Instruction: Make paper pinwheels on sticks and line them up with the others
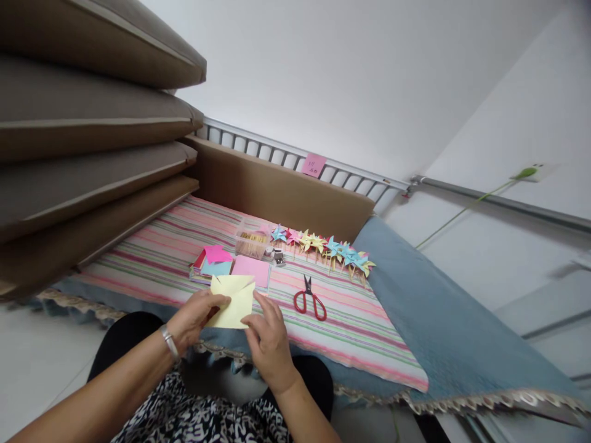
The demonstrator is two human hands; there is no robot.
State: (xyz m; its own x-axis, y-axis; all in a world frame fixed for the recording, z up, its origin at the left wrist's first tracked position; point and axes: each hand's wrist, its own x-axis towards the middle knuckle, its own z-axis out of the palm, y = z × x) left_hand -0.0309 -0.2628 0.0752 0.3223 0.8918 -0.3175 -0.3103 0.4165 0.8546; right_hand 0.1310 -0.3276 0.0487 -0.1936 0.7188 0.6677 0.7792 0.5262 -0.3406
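Between my two hands is a square of pale yellow paper [235,303], held above the near edge of the striped cloth, with slits showing near its top corners. My left hand [196,314] pinches its left side, thumb on top. At the right side, the fingers of my right hand [268,335] grip the lower right edge. Just beyond the paper lie a stack of pink paper [252,271] and a pile of coloured paper [215,264] with a bright pink piece on top. Red-handled scissors [309,300] rest to the right, blades pointing away.
Behind the paper stands a clear plastic box [252,241] of wooden sticks, with small metallic items [277,256] beside it. A row of paper pinwheels [318,243] on sticks runs rightward. Stacked cushions [92,135] rise at left; a brown board [277,184] backs the striped cloth [360,332].
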